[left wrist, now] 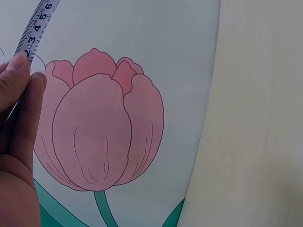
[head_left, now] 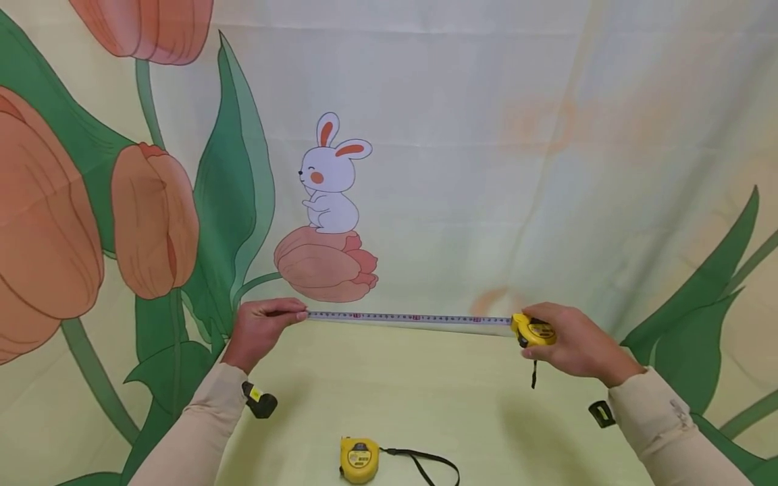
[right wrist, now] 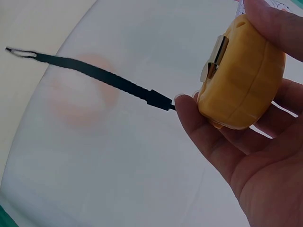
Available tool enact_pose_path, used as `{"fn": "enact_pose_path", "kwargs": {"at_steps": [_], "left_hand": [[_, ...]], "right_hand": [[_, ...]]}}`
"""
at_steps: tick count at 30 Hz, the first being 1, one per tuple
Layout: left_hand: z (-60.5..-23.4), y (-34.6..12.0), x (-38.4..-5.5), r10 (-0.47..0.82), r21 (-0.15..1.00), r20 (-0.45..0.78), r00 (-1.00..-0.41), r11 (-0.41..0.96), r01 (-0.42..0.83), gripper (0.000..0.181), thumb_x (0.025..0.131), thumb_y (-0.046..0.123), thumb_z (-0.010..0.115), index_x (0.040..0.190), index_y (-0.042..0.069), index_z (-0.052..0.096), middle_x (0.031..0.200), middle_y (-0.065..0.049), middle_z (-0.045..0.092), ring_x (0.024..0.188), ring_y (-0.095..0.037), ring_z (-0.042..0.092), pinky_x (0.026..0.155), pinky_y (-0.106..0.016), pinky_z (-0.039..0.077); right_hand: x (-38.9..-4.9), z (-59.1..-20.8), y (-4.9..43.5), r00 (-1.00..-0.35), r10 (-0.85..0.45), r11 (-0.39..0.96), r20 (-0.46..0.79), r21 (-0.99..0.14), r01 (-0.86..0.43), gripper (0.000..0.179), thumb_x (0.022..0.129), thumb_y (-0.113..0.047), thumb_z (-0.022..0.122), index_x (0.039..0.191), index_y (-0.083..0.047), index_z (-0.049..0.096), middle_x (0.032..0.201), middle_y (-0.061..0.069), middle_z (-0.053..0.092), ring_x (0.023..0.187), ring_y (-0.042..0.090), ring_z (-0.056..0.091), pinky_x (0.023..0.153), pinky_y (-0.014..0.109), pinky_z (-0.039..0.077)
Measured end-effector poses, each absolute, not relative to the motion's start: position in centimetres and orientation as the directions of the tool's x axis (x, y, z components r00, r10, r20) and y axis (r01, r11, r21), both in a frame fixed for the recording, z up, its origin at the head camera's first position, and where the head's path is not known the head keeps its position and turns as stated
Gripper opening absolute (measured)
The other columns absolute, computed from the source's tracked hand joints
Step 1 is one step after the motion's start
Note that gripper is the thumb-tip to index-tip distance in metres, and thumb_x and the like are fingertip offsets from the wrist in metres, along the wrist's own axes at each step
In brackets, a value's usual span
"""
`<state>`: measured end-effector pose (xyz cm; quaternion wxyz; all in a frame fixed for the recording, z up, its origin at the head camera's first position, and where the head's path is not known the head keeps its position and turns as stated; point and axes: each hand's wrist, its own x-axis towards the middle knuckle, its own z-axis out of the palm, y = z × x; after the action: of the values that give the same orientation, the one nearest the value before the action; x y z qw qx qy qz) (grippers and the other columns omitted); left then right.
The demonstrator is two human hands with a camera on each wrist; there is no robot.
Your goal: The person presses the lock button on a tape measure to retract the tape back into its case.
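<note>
A yellow tape measure (head_left: 537,331) is in my right hand (head_left: 574,341), its fingers and thumb curled round the case. From the case a white blade (head_left: 413,318) with printed numbers runs straight across to my left hand (head_left: 261,331). Thumb and fingers of the left hand pinch the blade's end, just below the 2 mark in the left wrist view. A black wrist strap (right wrist: 104,78) trails from the held case in the right wrist view. The yellow case (right wrist: 244,73) shows a metal clip there. On the table lies a second yellow tape measure (head_left: 359,460) with a looped black strap (head_left: 425,455).
A pale table (head_left: 401,391) spreads below the hands. Behind it hangs a cloth backdrop (head_left: 437,169) printed with tulips and a white rabbit (head_left: 334,182). Black wrist-worn devices show beside the left sleeve (head_left: 213,405) and the right sleeve (head_left: 659,418).
</note>
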<state>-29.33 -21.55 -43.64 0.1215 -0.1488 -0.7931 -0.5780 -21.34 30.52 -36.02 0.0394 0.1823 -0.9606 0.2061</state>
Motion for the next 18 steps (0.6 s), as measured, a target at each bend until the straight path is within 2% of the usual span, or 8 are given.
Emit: {"fn": "enact_pose_path", "kwargs": {"at_steps": [7, 18], "left_hand": [[-43.36, -21.50, -29.22, 0.112, 0.879, 0.374, -0.921, 0.275, 0.390, 0.020, 0.094, 0.013, 0.077, 0.111, 0.003, 0.081, 0.119, -0.022, 0.076, 0.100, 0.003, 0.072, 0.091, -0.015, 0.057], [-42.97, -21.16, -28.96, 0.112, 0.876, 0.370, -0.922, 0.287, 0.386, 0.021, 0.094, 0.015, 0.077, 0.112, 0.004, 0.081, 0.119, -0.014, 0.078, 0.101, 0.004, 0.072, 0.090, -0.015, 0.057]], "right_hand": [[-21.24, -35.91, 30.54, -0.925, -0.340, 0.848, 0.169, -0.371, -0.379, 0.065, 0.088, -0.024, 0.084, 0.142, 0.002, 0.059, 0.137, 0.019, 0.066, 0.104, 0.024, 0.064, 0.091, 0.046, 0.057], [-21.18, -35.69, 30.21, -0.927, -0.339, 0.848, 0.159, -0.376, -0.374, 0.066, 0.088, -0.025, 0.084, 0.142, 0.002, 0.059, 0.136, 0.018, 0.066, 0.102, 0.022, 0.063, 0.089, 0.044, 0.056]]}}
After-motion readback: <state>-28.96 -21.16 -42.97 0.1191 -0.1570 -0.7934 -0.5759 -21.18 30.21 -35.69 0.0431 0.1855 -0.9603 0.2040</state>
